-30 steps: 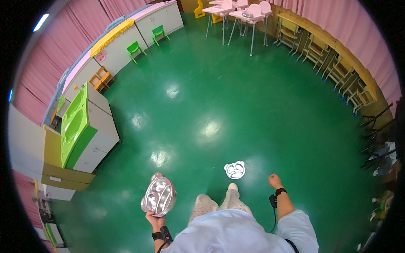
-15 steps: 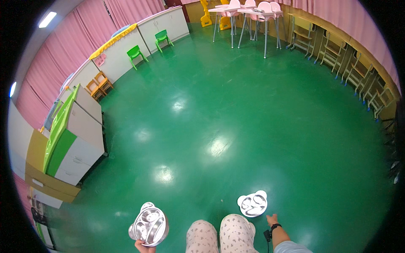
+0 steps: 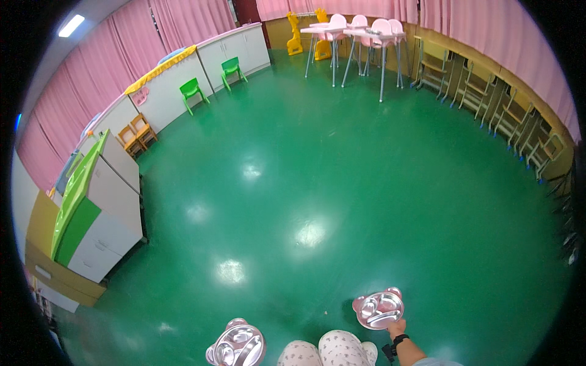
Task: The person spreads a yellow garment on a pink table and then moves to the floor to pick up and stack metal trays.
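Note:
Two shiny metal divided plates, each with round bear-like ears and several compartments, are near the lower edge. My right hand point(image 3: 397, 330) is closed on the near right rim of the right divided plate point(image 3: 381, 309), with the thumb side at the edge. The left divided plate point(image 3: 240, 343) is tilted with its compartments facing me, left of my knees. My left hand is at its lower edge, almost wholly hidden by the plate and the picture's rim. A black band point(image 3: 400, 339) circles my right wrist.
My knees in patterned trousers point(image 3: 340, 349) lie between the plates, above the green floor point(image 3: 293, 152). A green-and-white cabinet point(image 3: 104, 238) stands left. Green chairs point(image 3: 191, 91) and pink high chairs point(image 3: 379, 30) are far off; folded wooden seats point(image 3: 476, 85) line the right wall.
My right hand has reached the right plate and taken hold of its rim; that plate now looks tilted. The left plate has moved right and lower, toward my knees. The view has tilted slightly.

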A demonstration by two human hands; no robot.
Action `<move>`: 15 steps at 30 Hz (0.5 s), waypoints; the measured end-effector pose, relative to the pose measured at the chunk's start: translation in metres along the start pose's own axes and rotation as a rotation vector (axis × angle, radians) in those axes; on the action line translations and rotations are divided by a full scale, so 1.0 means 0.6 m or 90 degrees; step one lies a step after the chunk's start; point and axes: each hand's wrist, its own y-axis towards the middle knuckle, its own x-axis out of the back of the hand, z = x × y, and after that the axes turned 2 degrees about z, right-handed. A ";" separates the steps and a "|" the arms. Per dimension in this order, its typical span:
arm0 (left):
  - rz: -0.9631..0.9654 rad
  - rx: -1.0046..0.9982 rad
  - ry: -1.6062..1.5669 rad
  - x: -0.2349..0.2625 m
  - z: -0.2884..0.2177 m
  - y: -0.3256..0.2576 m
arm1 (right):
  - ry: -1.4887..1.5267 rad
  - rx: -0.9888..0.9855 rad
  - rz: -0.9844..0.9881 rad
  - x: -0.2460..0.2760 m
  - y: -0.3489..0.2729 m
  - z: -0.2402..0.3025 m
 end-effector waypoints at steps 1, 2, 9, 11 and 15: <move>-0.001 -0.003 0.018 -0.016 -0.026 -0.025 | -0.003 0.010 0.064 0.020 -0.064 0.111; -0.001 0.025 -0.003 -0.037 -0.042 -0.026 | -0.006 0.025 0.118 0.045 -0.121 0.233; 0.244 0.165 -0.083 -0.228 -0.102 -0.080 | -0.088 0.591 0.189 0.100 -0.474 0.678; 0.251 0.234 -0.023 -0.299 -0.136 -0.121 | 0.089 0.231 0.367 0.135 -0.597 0.804; 0.330 0.273 -0.014 -0.485 -0.238 -0.256 | 0.147 0.239 0.402 0.163 -0.719 0.896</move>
